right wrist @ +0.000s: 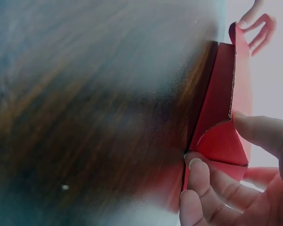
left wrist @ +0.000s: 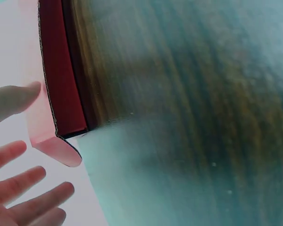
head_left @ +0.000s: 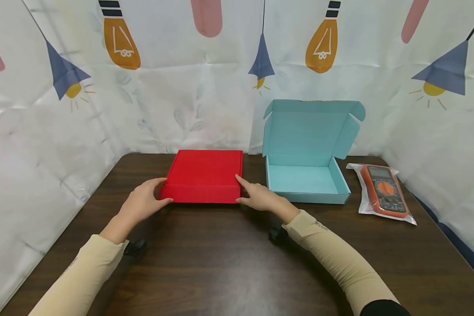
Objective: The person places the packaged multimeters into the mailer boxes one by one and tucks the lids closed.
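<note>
A red cardboard box (head_left: 205,169) lies on the brown table, its lid folded over and the front flap (left wrist: 37,113) slanting outward at the front. My left hand (head_left: 144,199) is at the box's left front corner. In the left wrist view its thumb touches the flap near the edge, while its fingers (left wrist: 30,202) are spread and fairly straight beside a side tab. At the right front corner, my right hand (head_left: 260,196) holds the box. The right wrist view has its thumb on the flap's edge and its curled fingers (right wrist: 217,183) against the side wall.
Right of the red box stands a light-blue cardboard box (head_left: 304,177) with its lid raised. Farther right lies an orange multimeter (head_left: 385,188) in a clear plastic bag. A patterned cloth (head_left: 221,109) hangs behind the table (head_left: 205,263).
</note>
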`<state>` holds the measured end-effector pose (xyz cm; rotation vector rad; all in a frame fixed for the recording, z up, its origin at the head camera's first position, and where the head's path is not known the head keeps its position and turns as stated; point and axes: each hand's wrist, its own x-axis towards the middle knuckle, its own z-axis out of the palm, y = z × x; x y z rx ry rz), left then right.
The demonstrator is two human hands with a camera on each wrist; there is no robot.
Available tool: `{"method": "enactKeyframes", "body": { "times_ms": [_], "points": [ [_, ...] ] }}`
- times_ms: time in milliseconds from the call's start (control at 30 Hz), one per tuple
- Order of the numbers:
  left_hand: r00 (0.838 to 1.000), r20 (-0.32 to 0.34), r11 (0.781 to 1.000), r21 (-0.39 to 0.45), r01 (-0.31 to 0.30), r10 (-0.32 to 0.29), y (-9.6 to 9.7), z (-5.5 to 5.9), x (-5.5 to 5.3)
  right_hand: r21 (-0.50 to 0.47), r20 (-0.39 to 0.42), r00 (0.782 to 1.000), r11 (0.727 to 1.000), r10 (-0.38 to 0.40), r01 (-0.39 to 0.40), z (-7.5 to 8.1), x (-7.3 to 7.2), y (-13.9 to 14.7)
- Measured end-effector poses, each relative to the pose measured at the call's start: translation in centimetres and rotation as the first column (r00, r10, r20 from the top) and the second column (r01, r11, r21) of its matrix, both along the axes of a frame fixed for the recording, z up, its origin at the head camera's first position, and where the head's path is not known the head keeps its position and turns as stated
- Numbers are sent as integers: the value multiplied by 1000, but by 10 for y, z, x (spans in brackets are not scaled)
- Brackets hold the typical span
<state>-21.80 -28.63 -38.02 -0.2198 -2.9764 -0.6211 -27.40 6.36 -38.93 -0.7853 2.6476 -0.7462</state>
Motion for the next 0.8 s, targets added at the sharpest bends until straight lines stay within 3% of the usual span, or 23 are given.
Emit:
{"method": "enactKeyframes", "body": {
  "times_ms": [367,800],
  "points": [
    [999,42,1000,12,-15,15,0,-3,-3,6,-2,1000,1000,6,-6,1,0,-1],
    [992,24,992,-2,124,-124,-5,-6,-9,4,-8,1000,1000,5,-5,0,0,-1]
  ]
}}
